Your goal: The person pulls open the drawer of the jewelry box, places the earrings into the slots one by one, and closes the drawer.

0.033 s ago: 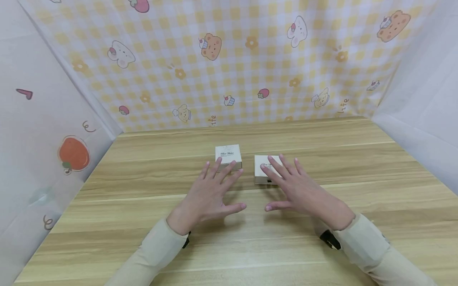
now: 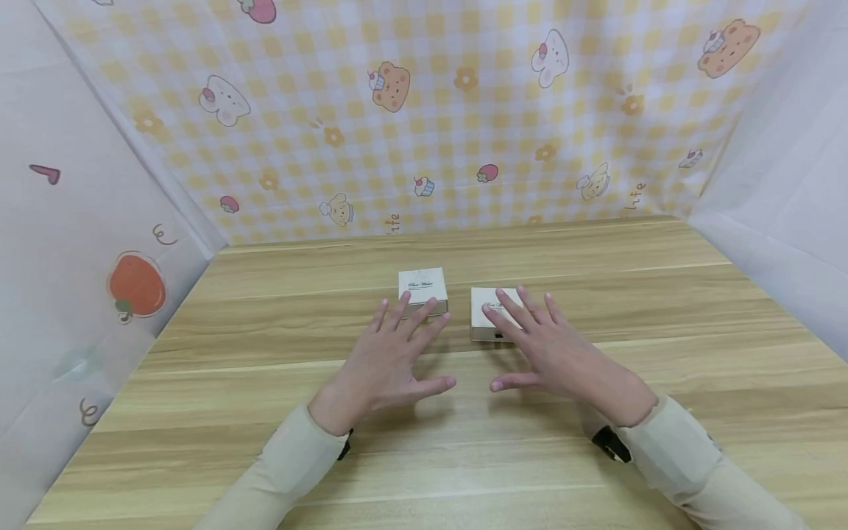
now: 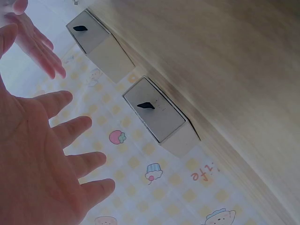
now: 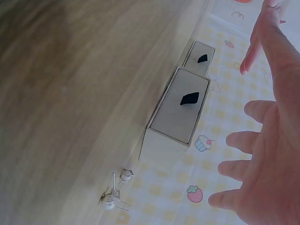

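Note:
Two small white drawer-style boxes with dark script on their lids stand on the wooden table, a narrow gap between them. My left hand [image 2: 387, 361], fingers spread and holding nothing, is in front of the left box [image 2: 422, 283]; its fingertips overlap that box in the head view. Likewise spread and holding nothing, my right hand [image 2: 553, 350] partly covers the right box [image 2: 483, 313]. Both wrist views show a black pull tab [image 3: 146, 106] on each drawer front. Small pearl earrings [image 4: 109, 199] lie near the right box in the right wrist view, hidden in the head view.
The wood-grain table [image 2: 424, 471] runs back to a yellow checked cloth [image 2: 437, 118] with cartoon prints. White cloth walls [image 2: 79, 221] close off the left and right sides.

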Available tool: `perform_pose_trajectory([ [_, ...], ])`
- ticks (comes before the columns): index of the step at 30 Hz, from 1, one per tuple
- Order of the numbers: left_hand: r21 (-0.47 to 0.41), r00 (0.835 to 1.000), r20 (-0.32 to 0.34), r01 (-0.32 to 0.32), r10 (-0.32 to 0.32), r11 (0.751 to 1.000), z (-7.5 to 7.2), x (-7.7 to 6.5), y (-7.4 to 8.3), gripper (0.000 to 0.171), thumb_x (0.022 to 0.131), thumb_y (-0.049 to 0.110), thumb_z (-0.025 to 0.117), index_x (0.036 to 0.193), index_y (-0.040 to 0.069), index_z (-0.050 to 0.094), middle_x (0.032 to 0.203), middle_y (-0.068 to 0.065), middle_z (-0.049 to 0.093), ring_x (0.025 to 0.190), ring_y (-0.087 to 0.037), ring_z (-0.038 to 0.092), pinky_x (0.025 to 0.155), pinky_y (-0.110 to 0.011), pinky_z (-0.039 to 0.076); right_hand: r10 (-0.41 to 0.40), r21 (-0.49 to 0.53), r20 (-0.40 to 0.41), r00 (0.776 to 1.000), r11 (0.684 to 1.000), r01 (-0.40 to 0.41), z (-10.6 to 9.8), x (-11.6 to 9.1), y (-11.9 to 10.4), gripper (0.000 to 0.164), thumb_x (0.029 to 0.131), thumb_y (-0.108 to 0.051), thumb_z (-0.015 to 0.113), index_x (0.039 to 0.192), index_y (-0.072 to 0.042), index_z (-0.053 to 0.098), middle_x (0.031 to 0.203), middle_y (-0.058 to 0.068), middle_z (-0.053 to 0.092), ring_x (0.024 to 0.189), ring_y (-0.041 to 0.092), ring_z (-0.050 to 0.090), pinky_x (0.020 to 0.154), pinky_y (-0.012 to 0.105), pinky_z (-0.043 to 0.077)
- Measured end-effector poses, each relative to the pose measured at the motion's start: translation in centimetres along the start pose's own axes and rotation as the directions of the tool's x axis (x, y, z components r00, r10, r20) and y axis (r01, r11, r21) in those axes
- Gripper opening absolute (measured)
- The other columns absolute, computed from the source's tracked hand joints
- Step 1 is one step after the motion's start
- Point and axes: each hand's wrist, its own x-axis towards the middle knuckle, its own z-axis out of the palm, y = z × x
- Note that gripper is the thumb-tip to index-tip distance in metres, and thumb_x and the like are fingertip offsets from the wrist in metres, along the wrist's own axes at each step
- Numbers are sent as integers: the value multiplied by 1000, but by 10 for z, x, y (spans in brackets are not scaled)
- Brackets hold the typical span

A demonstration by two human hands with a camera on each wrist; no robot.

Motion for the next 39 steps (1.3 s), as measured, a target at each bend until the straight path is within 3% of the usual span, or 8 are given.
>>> perform_pose_trajectory([
  [21, 5, 1000, 16, 8, -9, 1000, -2, -1, -1, 83, 81, 74, 37, 148, 27, 23, 156, 0, 19, 144, -33, 8, 113, -53, 11, -6, -20, -16, 1000, 1000, 5, 0, -1, -1, 100, 73, -77, 45, 149, -19, 20, 156, 12, 11, 142, 38, 6, 109, 62, 13],
  [27, 6, 1000, -4, 2, -2, 1000, -1, 0, -2, 83, 81, 74, 37, 148, 28, 23, 155, 0, 21, 143, -34, 13, 113, -53, 13, -10, -29, -32, 999, 1000, 9, 0, -1, 1, 98, 74, -77, 44, 149, -19, 20, 156, 12, 10, 142, 39, 8, 108, 62, 14],
  [39, -36, 1000, -14, 4, -5, 999, -7, 4, -1, 80, 82, 73, 39, 148, 29, 25, 154, 0, 24, 143, -34, 14, 113, -54, 13, 27, 56, -24, 999, 998, -26, -5, -1, 7, 93, 77, -72, 48, 149, -19, 22, 156, 12, 12, 141, 42, 10, 106, 65, 14],
])
